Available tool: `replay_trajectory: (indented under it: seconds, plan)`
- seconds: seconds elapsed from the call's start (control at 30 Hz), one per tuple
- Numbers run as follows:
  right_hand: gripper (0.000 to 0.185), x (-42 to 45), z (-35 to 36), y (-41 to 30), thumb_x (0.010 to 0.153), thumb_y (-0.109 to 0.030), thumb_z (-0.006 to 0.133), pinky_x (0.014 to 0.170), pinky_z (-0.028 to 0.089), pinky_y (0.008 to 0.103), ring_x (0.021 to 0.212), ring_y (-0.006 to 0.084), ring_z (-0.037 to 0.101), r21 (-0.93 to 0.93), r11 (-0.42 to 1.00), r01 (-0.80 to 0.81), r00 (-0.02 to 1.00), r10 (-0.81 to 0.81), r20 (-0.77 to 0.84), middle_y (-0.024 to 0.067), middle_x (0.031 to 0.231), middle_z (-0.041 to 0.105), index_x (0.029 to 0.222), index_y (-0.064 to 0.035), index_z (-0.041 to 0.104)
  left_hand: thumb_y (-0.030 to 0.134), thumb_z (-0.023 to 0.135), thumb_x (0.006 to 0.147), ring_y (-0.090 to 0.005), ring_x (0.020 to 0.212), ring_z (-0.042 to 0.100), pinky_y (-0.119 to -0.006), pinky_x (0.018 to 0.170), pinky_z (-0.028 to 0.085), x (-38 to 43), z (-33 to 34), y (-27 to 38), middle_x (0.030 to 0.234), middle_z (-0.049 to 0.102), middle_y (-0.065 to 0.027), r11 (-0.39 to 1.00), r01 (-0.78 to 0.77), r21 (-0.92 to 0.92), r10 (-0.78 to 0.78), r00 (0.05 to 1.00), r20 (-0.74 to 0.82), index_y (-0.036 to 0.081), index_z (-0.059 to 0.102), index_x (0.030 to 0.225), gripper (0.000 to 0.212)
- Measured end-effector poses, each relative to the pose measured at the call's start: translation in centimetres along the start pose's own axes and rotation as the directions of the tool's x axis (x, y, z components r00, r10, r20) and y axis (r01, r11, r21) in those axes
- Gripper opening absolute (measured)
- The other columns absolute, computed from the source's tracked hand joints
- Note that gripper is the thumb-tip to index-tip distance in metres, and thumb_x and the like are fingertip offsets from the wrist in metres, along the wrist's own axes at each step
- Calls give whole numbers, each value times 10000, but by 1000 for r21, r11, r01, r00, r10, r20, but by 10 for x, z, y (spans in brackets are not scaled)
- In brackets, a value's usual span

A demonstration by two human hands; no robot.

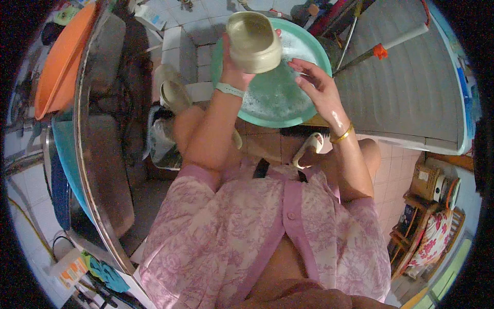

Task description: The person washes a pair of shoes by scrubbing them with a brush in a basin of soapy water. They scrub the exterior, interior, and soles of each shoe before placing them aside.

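Note:
My left hand (240, 77), with a pale band at the wrist, grips a cream slipper (256, 58) from below and the side. Its hollow opening faces up, over the far left part of a green plastic basin (283, 123). Cloudy water with white suds (266, 102) lies in the basin. On the right, my right hand (314, 79) hovers above the water with its fingers apart, holding nothing. A gold bangle circles that wrist. Left of the basin, a similar cream slipper (175, 94) sits near my left knee, partly hidden by it.
A large grey ribbed panel (401, 89) stands at the right, with a pole (401, 38) bearing orange tape across it. To the left are a metal-edged partition (83, 154) and an orange basin (65, 65). A wooden rack (411, 235) holds a box and floral cloth.

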State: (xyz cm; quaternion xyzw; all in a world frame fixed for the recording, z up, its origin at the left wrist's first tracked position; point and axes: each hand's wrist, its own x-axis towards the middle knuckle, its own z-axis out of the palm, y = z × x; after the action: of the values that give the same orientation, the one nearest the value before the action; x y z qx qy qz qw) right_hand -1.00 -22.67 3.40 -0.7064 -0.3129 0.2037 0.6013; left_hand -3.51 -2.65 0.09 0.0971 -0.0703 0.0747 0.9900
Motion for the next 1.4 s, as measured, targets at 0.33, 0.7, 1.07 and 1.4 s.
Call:
replay_trajectory:
  seconds: [0.33, 0.7, 1.07, 1.4]
  plan:
    - [408, 3, 10, -11, 855, -265, 513, 816, 434, 276, 966, 151, 527, 131, 982, -136, 990, 138, -3, 97, 1099, 544, 1182, -26, 456, 542, 462, 768, -385, 1086, 445, -498, 920, 376, -1, -16, 8, 1185, 462, -190, 997, 67, -48, -66, 998, 23, 65, 426, 1196, 642]
    - [494, 10, 26, 8, 775, -227, 605, 798, 416, 247, 898, 150, 533, 138, 983, -120, 986, 135, -102, 89, 1010, 558, 1188, -14, 436, 550, 255, 869, -193, 998, 518, -340, 866, 412, -15, -11, -13, 1149, 506, -71, 845, 128, 518, 64, 939, -338, 93, 419, 1211, 593]
    - [372, 27, -40, 20, 818, -140, 505, 823, 408, 276, 935, 159, 520, 111, 993, -36, 955, 67, -289, 99, 1033, 561, 1148, 31, 484, 321, 560, 768, -354, 1011, 496, -430, 860, 400, -37, -33, -36, 1125, 491, -225, -576, 263, 774, 228, 961, -157, 11, 424, 1178, 532]
    - [371, 99, 145, -203, 792, -221, 536, 777, 442, 274, 943, 165, 536, 325, 942, 88, 778, -269, 568, 73, 1042, 557, 1106, -23, 526, 394, 532, 770, -355, 1000, 483, -457, 814, 407, -24, -55, -52, 1086, 488, -206, -755, 166, 635, 35, 976, -214, 33, 479, 1129, 512]
